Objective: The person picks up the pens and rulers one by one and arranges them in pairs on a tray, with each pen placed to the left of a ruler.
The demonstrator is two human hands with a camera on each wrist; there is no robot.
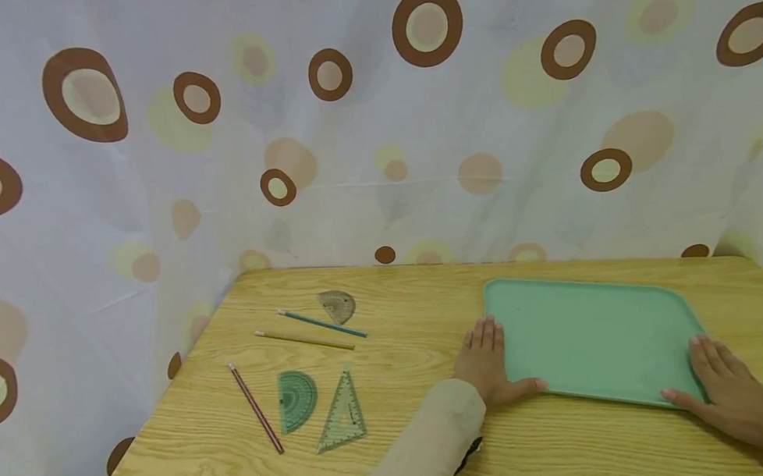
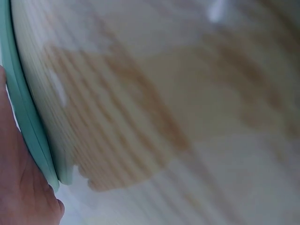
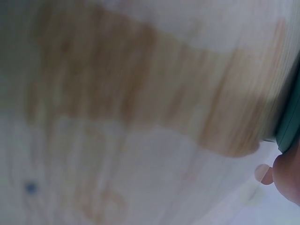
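Observation:
A mint-green tray point(image 1: 590, 336) lies on the right part of the wooden table. My left hand point(image 1: 490, 371) touches its left edge, fingers extended along the side and the thumb at the front rim. Against the right edge rests my right hand point(image 1: 731, 390), its fingers also extended and the thumb near the front right corner. Close up in the left wrist view, the tray's rim point(image 2: 28, 112) runs beside the hand point(image 2: 23, 178). The right wrist view catches only a bit of the rim point(image 3: 289, 122) and part of the right hand point(image 3: 288, 173).
On the left of the table point(image 1: 408, 345) lie a red pencil point(image 1: 256, 409), a yellow pencil point(image 1: 304, 340), a blue pencil point(image 1: 323, 323), a green protractor point(image 1: 296, 399), a clear protractor point(image 1: 338, 306) and a set square point(image 1: 345, 419). A patterned curtain point(image 1: 367, 114) hangs behind.

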